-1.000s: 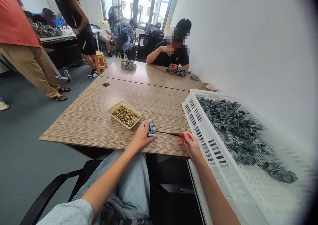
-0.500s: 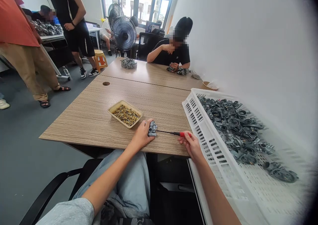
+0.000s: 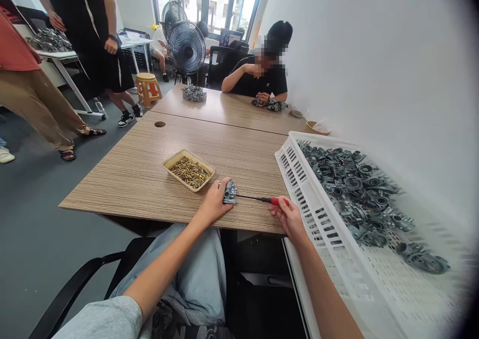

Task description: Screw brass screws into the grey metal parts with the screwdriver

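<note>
My left hand (image 3: 216, 199) is closed around a small grey metal carburetor body (image 3: 229, 193) and steadies it on the wooden table near its front edge. In my right hand (image 3: 290, 216) is a screwdriver (image 3: 279, 201) with a red and black handle. Its long thin shaft lies level and points left, and the tip meets the right side of the carburetor; the exact contact point is too small to make out. Just beyond my left hand stands a beige tray (image 3: 169, 173) filled with small brass-coloured parts (image 3: 190, 171).
A white slatted crate (image 3: 299, 189) with many carburetors (image 3: 352, 179) takes up the right side, against the wall. Across the wooden table (image 3: 123, 171) sits a person (image 3: 275, 79) handling metal parts. A round heap of metal parts (image 3: 194, 94) lies at the far left. Two people stand left.
My hands, the carburetor and the screwdriver keep nearly the same place. At the left, the standing person in black has shifted and moved an arm; the person in orange has leaned left.
</note>
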Available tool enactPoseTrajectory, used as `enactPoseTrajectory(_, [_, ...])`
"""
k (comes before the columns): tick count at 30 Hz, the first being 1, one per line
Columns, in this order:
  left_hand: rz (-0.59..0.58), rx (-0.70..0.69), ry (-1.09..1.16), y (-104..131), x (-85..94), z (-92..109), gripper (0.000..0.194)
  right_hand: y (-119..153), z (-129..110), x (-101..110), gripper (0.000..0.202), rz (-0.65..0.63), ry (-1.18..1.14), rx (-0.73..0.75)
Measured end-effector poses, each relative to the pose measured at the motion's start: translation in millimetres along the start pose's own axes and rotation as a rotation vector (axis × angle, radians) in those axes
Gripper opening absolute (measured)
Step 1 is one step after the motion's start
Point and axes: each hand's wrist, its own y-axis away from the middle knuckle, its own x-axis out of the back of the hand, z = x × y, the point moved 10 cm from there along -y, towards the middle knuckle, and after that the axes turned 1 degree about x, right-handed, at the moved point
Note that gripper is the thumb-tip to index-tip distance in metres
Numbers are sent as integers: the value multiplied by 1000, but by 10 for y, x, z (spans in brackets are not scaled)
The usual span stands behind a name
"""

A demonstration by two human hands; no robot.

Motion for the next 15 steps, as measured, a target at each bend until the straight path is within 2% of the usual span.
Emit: enactPoseTrajectory(15, [-8, 13, 0, -12, -11, -15, 80, -1, -7, -8, 36, -14, 0, 1])
